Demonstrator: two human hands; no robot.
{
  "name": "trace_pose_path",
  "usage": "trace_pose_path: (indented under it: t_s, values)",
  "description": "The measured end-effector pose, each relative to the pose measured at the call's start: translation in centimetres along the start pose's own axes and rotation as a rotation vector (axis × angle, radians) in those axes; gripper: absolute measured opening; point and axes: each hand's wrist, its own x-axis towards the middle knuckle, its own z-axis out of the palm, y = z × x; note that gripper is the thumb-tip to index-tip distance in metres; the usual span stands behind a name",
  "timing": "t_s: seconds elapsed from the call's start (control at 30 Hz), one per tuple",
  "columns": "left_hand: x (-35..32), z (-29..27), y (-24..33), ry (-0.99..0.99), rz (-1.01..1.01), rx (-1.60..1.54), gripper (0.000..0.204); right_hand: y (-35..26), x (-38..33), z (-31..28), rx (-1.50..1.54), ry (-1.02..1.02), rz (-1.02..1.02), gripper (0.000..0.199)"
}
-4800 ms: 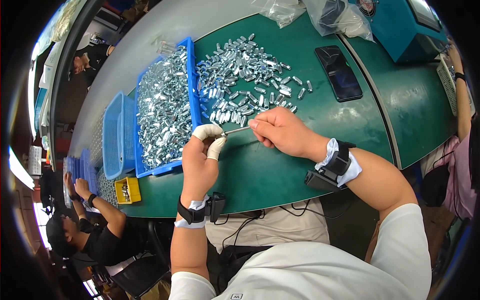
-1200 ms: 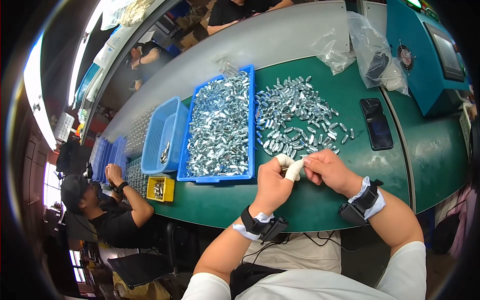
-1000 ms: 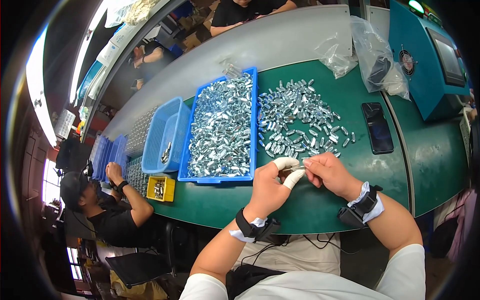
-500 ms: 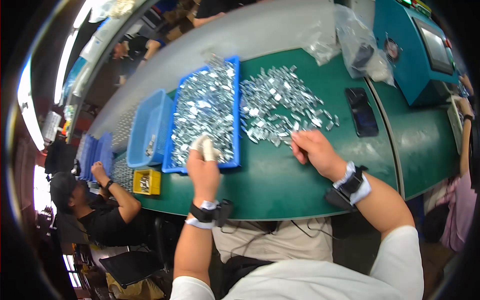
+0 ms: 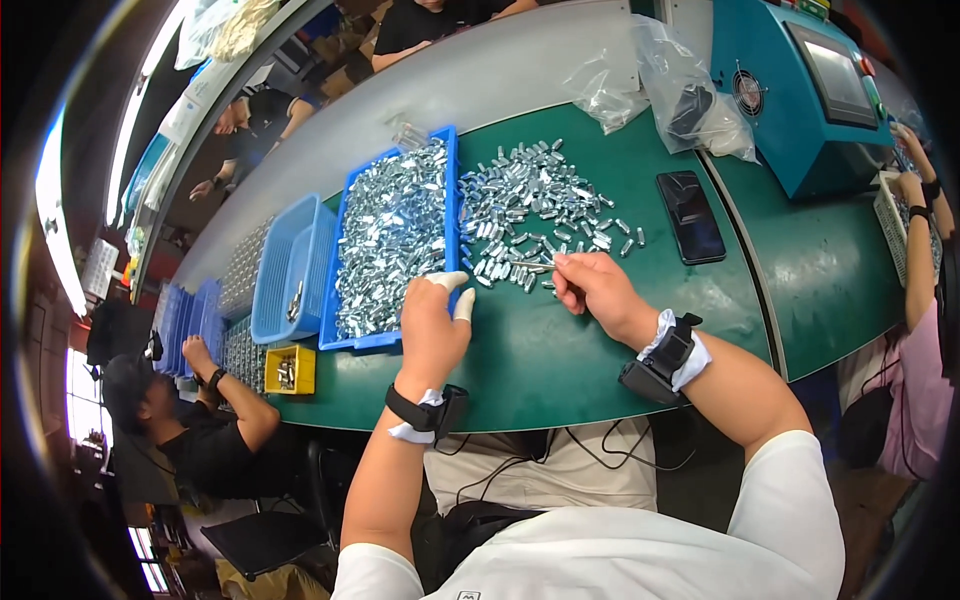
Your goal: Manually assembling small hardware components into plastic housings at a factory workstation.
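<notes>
While the far end of the thin metal rod [image 5: 530, 265] is hard to make out against the scattered parts, its near end is hidden by the right hand [image 5: 603, 292]. By that hand's thumb and forefinger the rod is clamped, the remaining fingers being curled beneath. It is held above the green table [image 5: 560, 370], at the near edge of the loose metal parts [image 5: 540, 190], and pointed leftward, nearly level. Whether its tip is touching any part cannot be told.

The left hand [image 5: 433, 325] is held at the near right corner of the blue tray [image 5: 452, 185], and a stretch of rim is covered by it. Its thumb and forefinger are wrapped in white finger covers [image 5: 447, 281]; their tips are brought near each other, but whether they meet, or whether anything is held, cannot be told.

The teal machine [image 5: 800, 150] is cut off by the upper edge, and a co-worker's forearm [image 5: 919, 260] is bent by the lens at the right.

The rod is seen as slim, straight and silvery grey. The loose parts are short, shiny and elongated; the tray is heaped with similar ones, single outlines being lost in the glare.
</notes>
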Motion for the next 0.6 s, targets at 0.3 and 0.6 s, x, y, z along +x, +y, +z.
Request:
trace_pose_path:
  t_s: [0.3, 0.6]
  values:
    - [2.0, 4.7, -0.1, -0.009, 0.221, 0.629, 0.015, -0.3, -0.2, -0.2, 0.002, 0.005, 0.006, 0.040]
    - [1.7, 4.2, 0.6, -0.119, 0.160, 0.370, 0.006, -0.1, 0.4, 0.3, -0.034, -0.016, 0.041, 0.039]
